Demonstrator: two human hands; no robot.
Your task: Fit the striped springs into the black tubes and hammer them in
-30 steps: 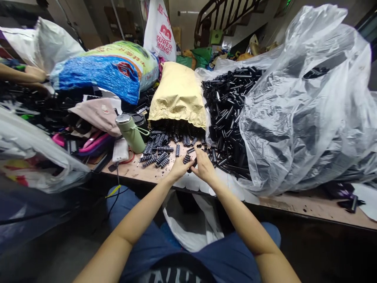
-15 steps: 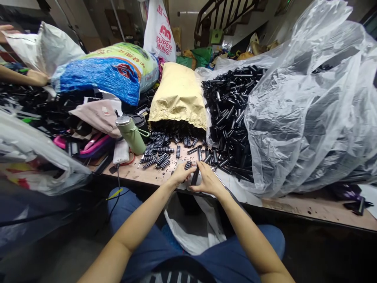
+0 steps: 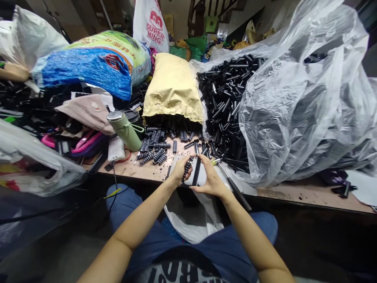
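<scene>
My left hand [image 3: 180, 171] is closed around a black roller with rows of pale dots [image 3: 186, 171]. Just beside it, my right hand [image 3: 212, 179] spans a narrow black plastic piece [image 3: 196, 169], index finger near its top and thumb at its lower end. Both hands are over a pale sheet at the table's front edge. Similar dotted rollers [image 3: 153, 144] lie in a pile beyond my left hand, some spilling from under a yellow sack [image 3: 173, 86]. Past my right hand is a large heap of black plastic tubes [image 3: 225, 102].
To the right of my hand lies a hammer-like tool with a black grip [image 3: 235, 188]. A green flask [image 3: 125, 131] and a white power bank [image 3: 116, 149] with a cable stand left. Clear plastic sheeting [image 3: 282, 118] bulges at right. Another person's hand [image 3: 16, 72] is at far left.
The view has shifted slightly right. My left hand has turned, so the dotted roller now shows more of its length beside the black piece. The right hand keeps its place.
</scene>
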